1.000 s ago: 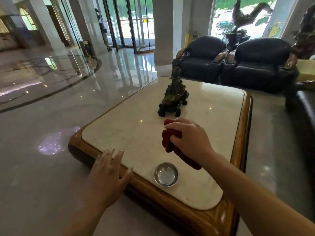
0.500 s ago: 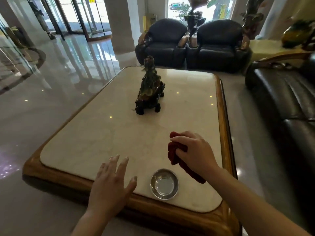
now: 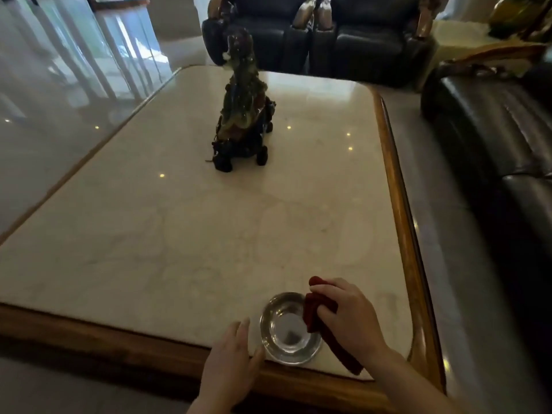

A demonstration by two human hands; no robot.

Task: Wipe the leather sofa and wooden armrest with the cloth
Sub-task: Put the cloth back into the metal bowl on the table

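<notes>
My right hand (image 3: 349, 318) grips a bunched dark red cloth (image 3: 312, 312) at the right rim of a small metal bowl (image 3: 286, 330) on the marble table top. A strip of the cloth trails under my wrist. My left hand (image 3: 231, 363) hovers flat with its fingers apart over the table's wooden front edge, just left of the bowl, holding nothing. The black leather sofa (image 3: 501, 138) runs along the right side, with its carved wooden armrest (image 3: 493, 56) at the far end.
A low marble table with a wooden rim (image 3: 397, 186) fills the middle. A dark carved figurine (image 3: 242, 115) stands on it. Two black leather armchairs (image 3: 328, 40) sit behind the table. Polished floor (image 3: 44, 115) lies to the left, and a narrow floor gap separates table and sofa.
The view has swung right and down, bringing the sofa closer. My right hand has carried the cloth back to the bowl's rim. My left hand has come nearer to the bowl.
</notes>
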